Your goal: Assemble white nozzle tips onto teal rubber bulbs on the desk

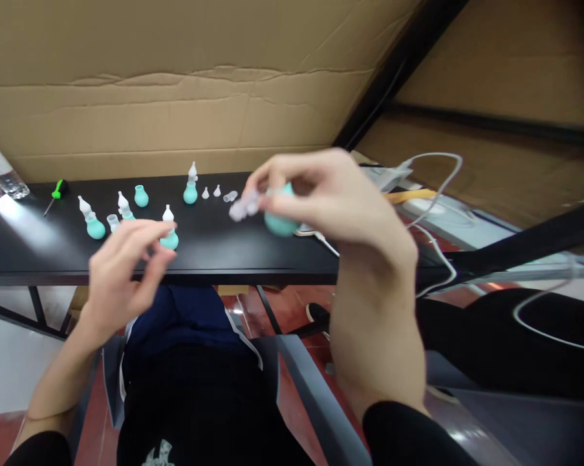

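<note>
My right hand (335, 207) is raised over the black table (224, 252) and is closed on a teal rubber bulb with a clear nozzle (272, 217); motion blurs it. To the left, my left hand (121, 265) hovers near the table's front edge, fingers curled loosely and apart, with nothing plainly in them. Just beyond its fingertips stands a teal bulb with a white tip (169, 233). Further left stand two more assembled bulbs (92, 223) and a bare teal bulb (141, 196). Another assembled bulb (191, 188) stands at the back.
Small clear tips and a cap (217, 191) lie near the back. A green-handled screwdriver (56, 193) and a water bottle (0, 171) are at the far left. White cables and a power strip (432, 207) lie at the right. A cardboard wall stands behind.
</note>
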Available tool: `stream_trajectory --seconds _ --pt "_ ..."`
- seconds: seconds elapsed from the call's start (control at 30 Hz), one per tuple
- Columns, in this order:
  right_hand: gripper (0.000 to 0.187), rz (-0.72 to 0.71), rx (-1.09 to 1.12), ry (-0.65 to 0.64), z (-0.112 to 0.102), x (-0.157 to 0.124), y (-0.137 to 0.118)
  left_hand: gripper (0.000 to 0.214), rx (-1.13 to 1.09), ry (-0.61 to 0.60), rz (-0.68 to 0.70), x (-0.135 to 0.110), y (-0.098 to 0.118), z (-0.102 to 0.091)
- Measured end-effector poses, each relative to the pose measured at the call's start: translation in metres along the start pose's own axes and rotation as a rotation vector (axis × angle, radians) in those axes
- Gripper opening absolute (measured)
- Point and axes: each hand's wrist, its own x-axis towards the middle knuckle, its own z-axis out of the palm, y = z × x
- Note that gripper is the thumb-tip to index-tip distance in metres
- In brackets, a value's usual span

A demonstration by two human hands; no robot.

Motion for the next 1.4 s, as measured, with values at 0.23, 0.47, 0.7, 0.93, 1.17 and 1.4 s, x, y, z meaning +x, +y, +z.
stream_trajectory --seconds 0.23,0.47,0.7,0.93,1.17,1.4 --pt "0.028 -0.247 -0.115 0.066 0.077 -0.071 -0.039 0.044 -0.182 -0.262 -0.049 -0.01 0.037 0.028" --pt "0.027 -0.224 -0.006 0.101 0.085 -0.061 -0.018 0.035 -0.174 -0.227 -0.107 -0.01 0.028 0.031" --pt "0.028 0.045 0.234 0.089 0.086 -0.064 -0.014 0.018 -0.351 -0.157 -0.226 -0.006 0.025 0.032" --pt "0.084 0.171 0.358 -0.006 0.09 -0.066 -0.008 0.015 -0.544 -0.082 -0.426 -0.004 0.024 0.025" --pt "0.078 0.12 0.265 -0.01 0.096 -0.066 -0.007 0.014 -0.359 -0.096 -0.287 -0.004 0.026 0.024" --pt "0.076 0.191 0.447 -0.036 0.091 -0.064 -0.019 0.02 -0.317 0.015 -0.126 -0.005 0.023 0.029"
